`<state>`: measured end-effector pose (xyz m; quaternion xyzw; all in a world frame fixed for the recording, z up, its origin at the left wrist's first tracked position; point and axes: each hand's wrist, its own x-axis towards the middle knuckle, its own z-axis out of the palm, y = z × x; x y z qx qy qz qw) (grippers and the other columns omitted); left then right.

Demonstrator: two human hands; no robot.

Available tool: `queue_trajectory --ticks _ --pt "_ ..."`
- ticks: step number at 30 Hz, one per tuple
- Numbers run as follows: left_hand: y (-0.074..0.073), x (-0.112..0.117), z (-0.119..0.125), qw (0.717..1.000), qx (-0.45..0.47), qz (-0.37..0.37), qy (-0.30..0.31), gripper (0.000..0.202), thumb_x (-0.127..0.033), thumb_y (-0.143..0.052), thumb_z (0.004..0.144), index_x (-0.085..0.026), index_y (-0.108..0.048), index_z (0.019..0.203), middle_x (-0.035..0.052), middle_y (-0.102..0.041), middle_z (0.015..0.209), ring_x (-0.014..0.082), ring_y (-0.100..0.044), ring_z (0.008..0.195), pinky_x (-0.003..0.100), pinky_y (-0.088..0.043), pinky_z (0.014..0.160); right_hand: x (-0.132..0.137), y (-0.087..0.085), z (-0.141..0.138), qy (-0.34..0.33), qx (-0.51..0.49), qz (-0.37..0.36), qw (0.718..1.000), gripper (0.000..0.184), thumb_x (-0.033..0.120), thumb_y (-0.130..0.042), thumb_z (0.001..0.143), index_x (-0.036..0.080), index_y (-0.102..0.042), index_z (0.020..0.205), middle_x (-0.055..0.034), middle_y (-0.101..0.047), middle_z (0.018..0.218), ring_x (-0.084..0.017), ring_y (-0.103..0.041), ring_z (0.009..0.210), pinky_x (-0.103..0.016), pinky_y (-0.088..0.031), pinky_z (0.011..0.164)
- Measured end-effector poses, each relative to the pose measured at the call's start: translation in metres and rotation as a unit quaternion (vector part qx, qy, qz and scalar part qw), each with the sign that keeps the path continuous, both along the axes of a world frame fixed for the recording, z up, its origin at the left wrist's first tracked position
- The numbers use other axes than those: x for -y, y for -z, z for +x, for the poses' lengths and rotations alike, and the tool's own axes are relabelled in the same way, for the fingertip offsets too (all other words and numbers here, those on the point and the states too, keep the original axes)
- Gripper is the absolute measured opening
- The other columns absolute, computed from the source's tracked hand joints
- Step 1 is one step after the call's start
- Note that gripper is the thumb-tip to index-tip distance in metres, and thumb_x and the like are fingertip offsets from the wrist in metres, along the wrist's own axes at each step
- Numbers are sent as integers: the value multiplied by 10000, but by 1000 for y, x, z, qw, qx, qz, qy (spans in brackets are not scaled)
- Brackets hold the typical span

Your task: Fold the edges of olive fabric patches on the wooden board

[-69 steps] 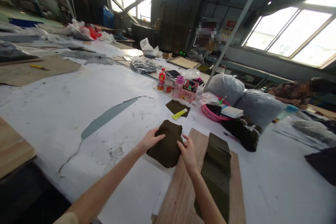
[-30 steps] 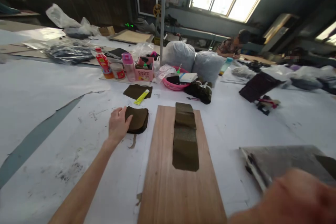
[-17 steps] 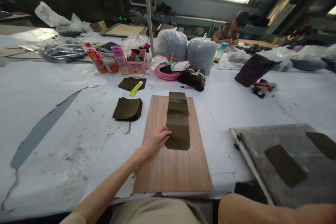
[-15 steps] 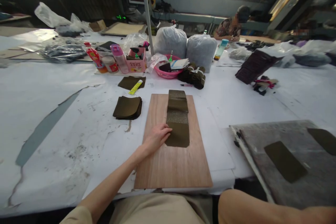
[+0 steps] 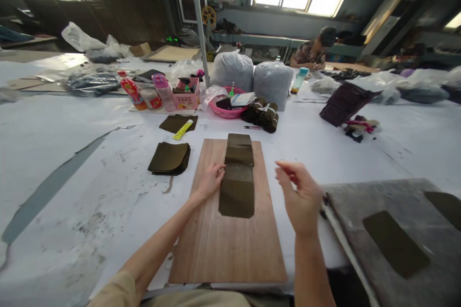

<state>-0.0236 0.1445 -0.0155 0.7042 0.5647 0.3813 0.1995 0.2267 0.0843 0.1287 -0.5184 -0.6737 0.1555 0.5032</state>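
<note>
On a wooden board (image 5: 230, 254) lie dark olive fabric-like pieces (image 5: 236, 196), overlapping in a column, with rougher bands across them. My left hand (image 5: 212, 181) rests on the board, fingers bent and loosely extended, the fingertips touching the column's left edge near the middle. To the right of the board my right hand (image 5: 300, 194) is raised, thumb and forefinger drawn together in a pinch. Whether anything small is between them I cannot make out. A stack of similar olive pieces (image 5: 169, 157) sits left of the board.
A yellow tube (image 5: 183, 129) lies on another olive piece. Behind the board stand a pink basin (image 5: 226, 112), tied dark rolls (image 5: 266, 117), bottles and stuffed bags (image 5: 272, 81). At right, a grey slab (image 5: 356, 206) carries olive pieces. A person (image 5: 311, 50) sits far back.
My right hand has come up from the lower right to beside the board. My left hand has shifted from the front piece to the column's left edge. The view has tilted up slightly.
</note>
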Motion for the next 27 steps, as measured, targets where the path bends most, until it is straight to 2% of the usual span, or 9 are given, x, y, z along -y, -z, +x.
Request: queue_trajectory --ticks 2,3,5,8,10,12,15,21,27 --pt "-1 -12 1 1000 -10 3 -10 229 -191 -490 910 -182 -648 1076 65 -599 972 196 -602 908 332 -483 842 -37 31 -8 -7 60 -98 993 260 384 -491 908 210 -675 968 -44 -672 934 -158 -624 791 -291 -508 700" --pt "-2 -17 2 1000 -16 5 -11 228 -182 -501 903 -188 -650 1076 64 -598 980 203 -598 932 338 -477 857 -51 48 -9 -2 75 -119 990 255 367 -497 893 191 -676 936 -52 -671 907 -161 -623 759 -302 -509 704" --pt "-4 -27 3 1000 -27 8 -13 233 -166 -526 885 -191 -648 1082 68 -594 1000 220 -585 967 355 -468 875 -71 78 -10 4 100 -145 984 235 335 -515 861 175 -675 925 -56 -661 851 -161 -602 664 -322 -503 669" --pt "-5 -37 3 999 -36 8 -19 233 -163 -552 868 -182 -648 1080 78 -583 1018 239 -565 985 377 -460 882 -88 103 -10 2 134 -155 979 226 284 -540 831 196 -670 994 -69 -649 952 -196 -612 780 -355 -491 736" --pt "-5 -43 2 999 -35 6 -15 245 -169 -565 863 -186 -642 1095 79 -582 1041 241 -557 999 380 -456 893 -98 108 -13 -2 151 -157 976 252 264 -565 814 223 -657 1045 -68 -640 1031 -224 -598 934 -369 -473 818" --pt "-4 -49 0 1000 -29 2 -9 292 -174 -575 858 -189 -620 1146 80 -586 1076 243 -554 1018 386 -451 910 -108 110 -16 -1 162 -166 973 290 261 -585 803 235 -640 1087 -66 -632 1067 -233 -577 1001 -372 -457 855" --pt "-4 -58 -2 1000 -12 -6 1 348 -190 -594 846 -191 -597 1194 78 -603 1074 242 -565 1005 388 -454 906 -123 114 -17 5 166 -190 968 317 281 -599 801 233 -625 1113 -64 -633 1038 -219 -598 917 -356 -461 802" --pt "2 -69 -3 998 53 -37 8 345 -223 -608 835 -174 -613 1177 48 -630 892 199 -582 806 350 -475 793 -133 130 -15 -8 126 -232 964 327 301 -619 782 237 -631 1103 8 -633 735 -191 -602 719 -309 -442 683" --pt "8 -66 1 983 165 -70 33 373 -285 -583 855 -137 -597 1197 49 -631 860 161 -588 716 292 -487 679 -132 142 -15 -38 13 -249 968 438 358 -645 725 202 -610 1133 11 -646 777 -162 -600 668 -316 -476 698"
